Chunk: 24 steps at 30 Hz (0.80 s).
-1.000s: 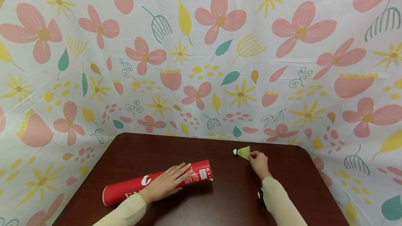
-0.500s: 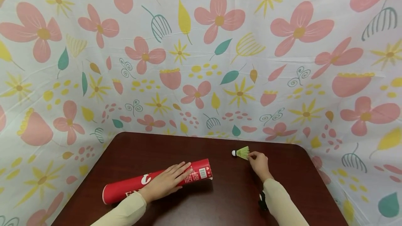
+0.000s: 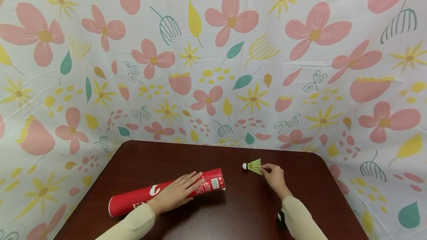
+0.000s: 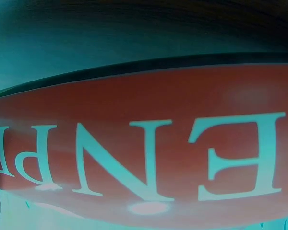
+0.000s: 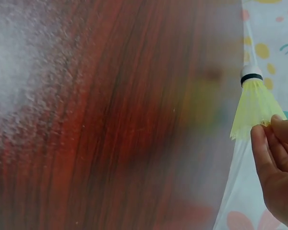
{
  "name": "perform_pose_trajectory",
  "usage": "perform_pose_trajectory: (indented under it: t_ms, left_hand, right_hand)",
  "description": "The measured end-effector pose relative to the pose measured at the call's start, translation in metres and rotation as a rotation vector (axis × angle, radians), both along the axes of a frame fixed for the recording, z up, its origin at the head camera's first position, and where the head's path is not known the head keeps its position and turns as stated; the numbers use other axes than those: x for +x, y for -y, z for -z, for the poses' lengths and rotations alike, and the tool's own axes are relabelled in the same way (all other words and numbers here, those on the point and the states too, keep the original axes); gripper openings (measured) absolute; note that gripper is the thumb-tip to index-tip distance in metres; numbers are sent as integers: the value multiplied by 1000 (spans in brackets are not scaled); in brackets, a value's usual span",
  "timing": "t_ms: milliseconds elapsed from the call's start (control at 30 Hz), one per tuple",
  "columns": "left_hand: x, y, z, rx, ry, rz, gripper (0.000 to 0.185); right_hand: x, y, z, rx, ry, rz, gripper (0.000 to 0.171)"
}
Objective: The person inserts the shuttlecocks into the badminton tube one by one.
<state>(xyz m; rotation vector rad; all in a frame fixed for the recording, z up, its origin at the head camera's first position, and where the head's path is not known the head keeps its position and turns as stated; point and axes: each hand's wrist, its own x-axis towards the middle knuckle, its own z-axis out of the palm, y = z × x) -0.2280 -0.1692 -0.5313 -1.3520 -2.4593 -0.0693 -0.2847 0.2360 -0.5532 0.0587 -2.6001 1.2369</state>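
In the head view my left hand [image 3: 176, 192] rests on a red cardboard tube [image 3: 133, 198], its fingers stretched across the top. The tube lies slanted on the dark wooden table, with a barcode at its right end. Large pale letters on the tube [image 4: 120, 158] fill the left wrist view. My right hand [image 3: 274, 177] pinches the rim of a yellow shuttlecock [image 3: 255, 166] between thumb and fingertips. Its white cork, with a black band, points left. The right wrist view shows the shuttlecock [image 5: 257, 105] held by its skirt, apparently above the tabletop.
The dark brown table [image 3: 186, 155] has rounded far corners. A flower-printed white cloth [image 3: 207, 66] hangs behind and around it. A small black device [image 3: 281, 220] sits at the right wrist.
My right hand has moved slightly left and nearer to me, carrying the shuttlecock with it. The left hand and the tube have stayed in place.
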Motion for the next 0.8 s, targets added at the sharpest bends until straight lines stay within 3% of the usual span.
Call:
perform_pose_trajectory:
  t_ms: [367,667,800]
  left_hand:
    - [-1,-1,0,-6,-42,-1,90]
    - [-3,-1,1,7,-48,6,90]
    - [-1,-2,2,6,-58,4,90]
  right_hand:
    - [13,12,-7,-30,-39,-38,7]
    - [28,29,-12,-120,-118,-114,8]
    - [35,37,-14,-166,-101,-138,9]
